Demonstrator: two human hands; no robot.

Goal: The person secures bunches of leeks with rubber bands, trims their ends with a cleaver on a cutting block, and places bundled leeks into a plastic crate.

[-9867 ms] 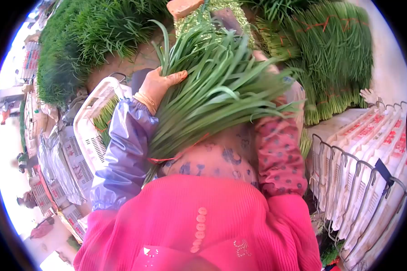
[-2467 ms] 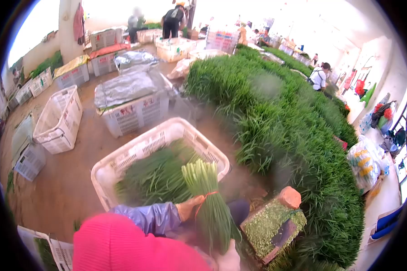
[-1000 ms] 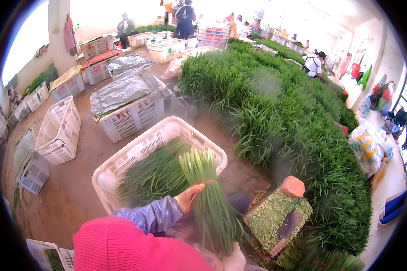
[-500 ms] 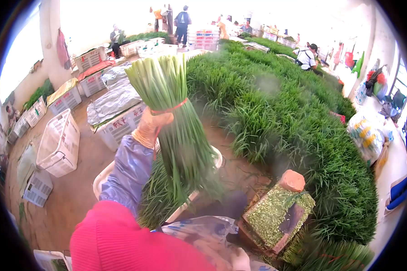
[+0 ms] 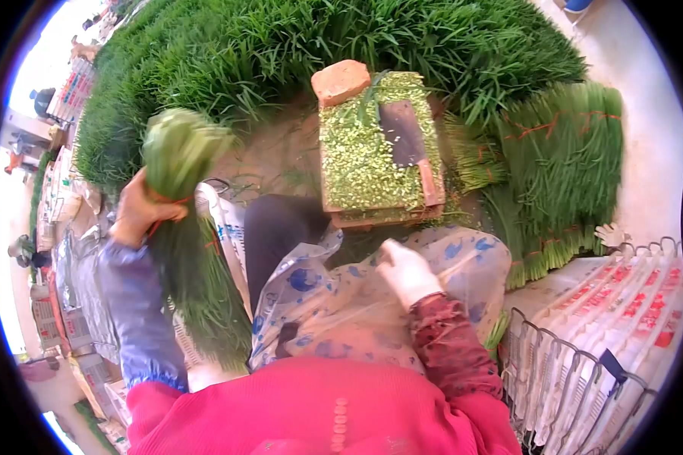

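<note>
"Which hand is holding something?"

"The left hand (image 5: 131, 211), in an orange-tan glove, raised at the left of the view. Its fingers are wrapped around a thick bundle of long green stalks with pale cut ends (image 5: 177, 165), just by the thin orange-red tie (image 5: 167, 200)."

"How does the bundle sit?"

"Roughly upright and a little blurred, cut ends up, dark leaves hanging down. Below and beside it is a white plastic crate (image 5: 233, 235) with more green stalks (image 5: 214, 303) inside. I can't tell whether the hanging leaves touch those."

"And the other hand?"

"The right hand (image 5: 407, 273), in a white glove, is over the lap, fingers partly curled. Just below is a clear plastic apron with blue print (image 5: 338, 322); whether the fingers have hold of anything, I can't tell."

"What lies in front of the knees?"

"A low wooden block covered in chopped pale-green bits (image 5: 349, 171). On it are an orange-brown brick (image 5: 341, 82), at the far left corner, and a dark-bladed cleaver with a wooden handle (image 5: 404, 136), lying along the right side."

"And around that?"

"A broad heap of loose green leaves (image 5: 281, 53) beyond, a stack of tied green bundles (image 5: 565, 167) to the right, and nearer, white crates with red lettering and wire handles (image 5: 592, 326)."
</note>
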